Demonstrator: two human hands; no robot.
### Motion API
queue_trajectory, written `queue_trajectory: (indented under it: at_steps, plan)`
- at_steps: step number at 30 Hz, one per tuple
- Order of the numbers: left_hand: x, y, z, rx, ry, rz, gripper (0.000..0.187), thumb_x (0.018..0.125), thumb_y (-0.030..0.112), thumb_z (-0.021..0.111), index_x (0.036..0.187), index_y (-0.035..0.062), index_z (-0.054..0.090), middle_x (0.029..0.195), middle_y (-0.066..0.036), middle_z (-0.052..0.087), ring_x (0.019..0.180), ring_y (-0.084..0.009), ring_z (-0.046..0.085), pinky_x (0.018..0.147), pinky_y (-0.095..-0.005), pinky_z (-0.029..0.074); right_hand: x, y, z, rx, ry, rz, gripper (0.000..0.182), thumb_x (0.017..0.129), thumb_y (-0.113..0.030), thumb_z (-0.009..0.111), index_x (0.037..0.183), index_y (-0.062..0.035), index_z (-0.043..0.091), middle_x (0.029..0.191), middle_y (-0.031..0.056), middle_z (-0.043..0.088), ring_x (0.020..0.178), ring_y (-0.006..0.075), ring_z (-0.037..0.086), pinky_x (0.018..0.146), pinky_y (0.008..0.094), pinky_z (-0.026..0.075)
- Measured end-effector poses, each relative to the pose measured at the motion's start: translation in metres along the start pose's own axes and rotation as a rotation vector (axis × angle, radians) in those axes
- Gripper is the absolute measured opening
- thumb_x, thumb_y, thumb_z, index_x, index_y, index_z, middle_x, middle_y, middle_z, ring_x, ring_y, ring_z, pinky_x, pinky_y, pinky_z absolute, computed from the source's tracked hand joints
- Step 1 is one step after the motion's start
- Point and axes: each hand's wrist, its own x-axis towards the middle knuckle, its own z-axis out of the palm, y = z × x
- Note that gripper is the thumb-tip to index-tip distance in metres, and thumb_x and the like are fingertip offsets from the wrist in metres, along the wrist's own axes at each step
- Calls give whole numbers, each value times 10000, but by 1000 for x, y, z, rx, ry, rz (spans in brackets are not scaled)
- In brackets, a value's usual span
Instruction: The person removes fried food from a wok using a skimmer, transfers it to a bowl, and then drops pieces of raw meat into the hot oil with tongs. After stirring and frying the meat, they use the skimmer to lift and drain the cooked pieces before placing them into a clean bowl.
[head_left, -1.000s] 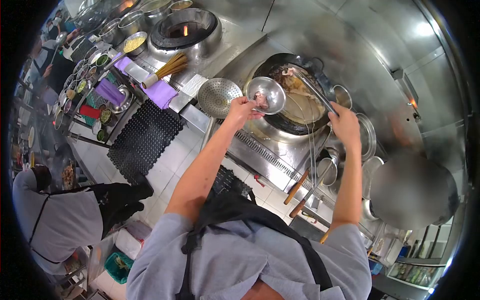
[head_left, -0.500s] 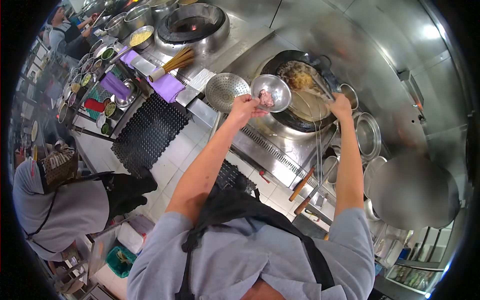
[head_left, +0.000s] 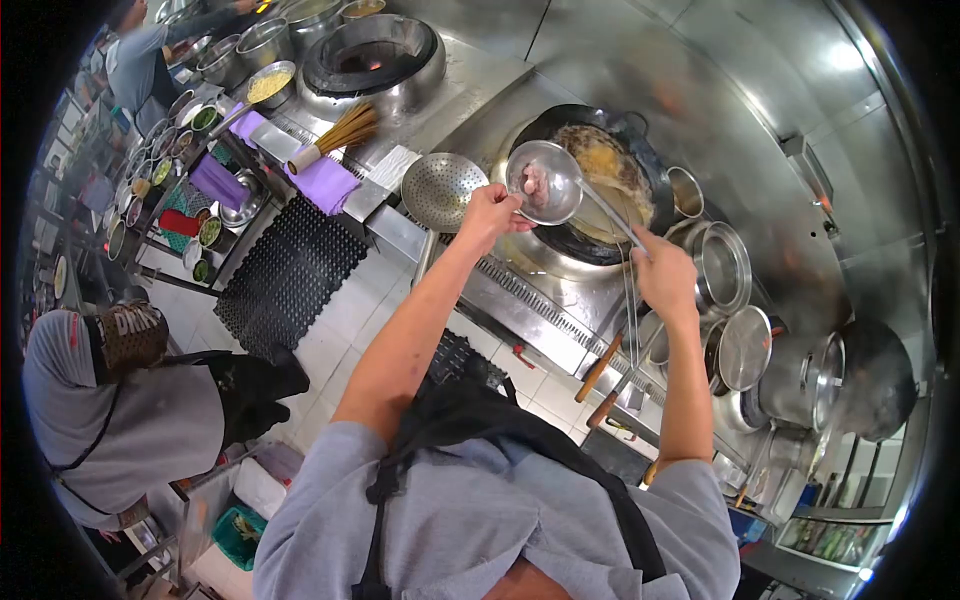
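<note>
My left hand (head_left: 492, 215) pinches the rim of a small steel bowl (head_left: 556, 207) that holds pieces of raw pink meat (head_left: 533, 184). The bowl is tilted over the near left side of a wok (head_left: 650, 165), where brown, frothy food (head_left: 603, 160) lies in liquid. My right hand (head_left: 662, 272) is closed round the handle of a metal ladle (head_left: 612, 212). Its far end meets the right side of the bowl; the ladle's head is hard to tell apart from the bowl. A perforated strainer (head_left: 440, 190) rests left of my left hand.
A bamboo brush (head_left: 335, 137) lies on purple cloth (head_left: 325, 185) at left. Behind it is another burner (head_left: 372, 55). Wooden-handled tools (head_left: 600, 370) lean at the counter front. Pots and a round lid (head_left: 745, 348) line the right. One person (head_left: 130, 400) is lower left, another (head_left: 140, 65) upper left.
My right hand has drawn back and left, bringing the ladle from the wok to the bowl. The bowl, still in my left hand, has tilted and moved slightly left. The view has shifted a little.
</note>
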Motion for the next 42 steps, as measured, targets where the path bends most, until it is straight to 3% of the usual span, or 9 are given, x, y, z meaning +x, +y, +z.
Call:
queue_trajectory:
  at_steps: [8,15,20,23,26,32,37,40,42]
  plan:
    - [-2,-13,5,-58,-45,23,174,976,104,580,937,-65,569,886,-152,661,775,-283,726,691,-355,628,-9,10,0,-64,-102,-31,404,885,-186,613,1281,-106,606,1061,172,692,987,396,648,855,500,501]
    - [10,-17,4,-34,10,3,183,977,102,571,985,-80,553,899,-173,668,776,-291,727,666,-359,620,-7,16,-8,62,66,34,363,871,-171,623,1228,-123,667,1082,205,685,1005,398,642,855,485,497]
    - [15,-14,11,-108,16,-12,146,952,62,558,934,-83,548,892,-205,663,747,-317,728,637,-369,630,2,24,-3,6,6,14,363,877,-188,629,1230,-114,669,1066,201,692,1011,398,644,872,467,498]
    - [10,-17,15,-154,49,-36,139,945,46,548,930,-92,550,888,-214,661,742,-325,728,627,-368,634,18,40,-9,77,41,85,358,866,-201,627,1205,-98,678,1050,224,690,1015,418,643,887,489,498]
    - [11,-19,13,-141,68,-54,150,951,54,547,959,-96,552,905,-220,665,751,-325,728,632,-366,632,68,89,37,120,8,32,373,853,-219,640,1211,-120,679,1068,229,686,1035,420,641,895,478,503]
    - [6,-17,3,-147,24,-61,203,972,87,551,1046,-102,542,964,-220,670,811,-329,725,693,-373,622,121,82,80,51,-49,298,417,835,-284,678,1213,-108,674,1136,236,672,1099,398,629,946,469,494]
    - [1,-18,-3,-120,26,-78,206,986,100,545,1062,-91,547,957,-204,678,817,-302,726,715,-369,620,118,108,84,-4,-1,260,440,845,-280,660,1241,-89,662,1135,233,680,1111,389,634,968,457,485]
    - [-3,-16,-8,-111,24,-58,193,988,106,553,1038,-80,558,940,-197,682,803,-286,726,707,-361,620,85,81,26,101,15,176,452,847,-279,662,1234,-44,660,1158,241,672,1118,383,635,978,442,479]
    - [-3,-15,-10,-83,16,-28,191,989,115,563,1019,-74,566,933,-194,684,793,-281,726,702,-357,619,50,69,4,205,131,-15,459,844,-276,665,1214,-3,658,1116,255,677,1082,389,646,956,441,486]
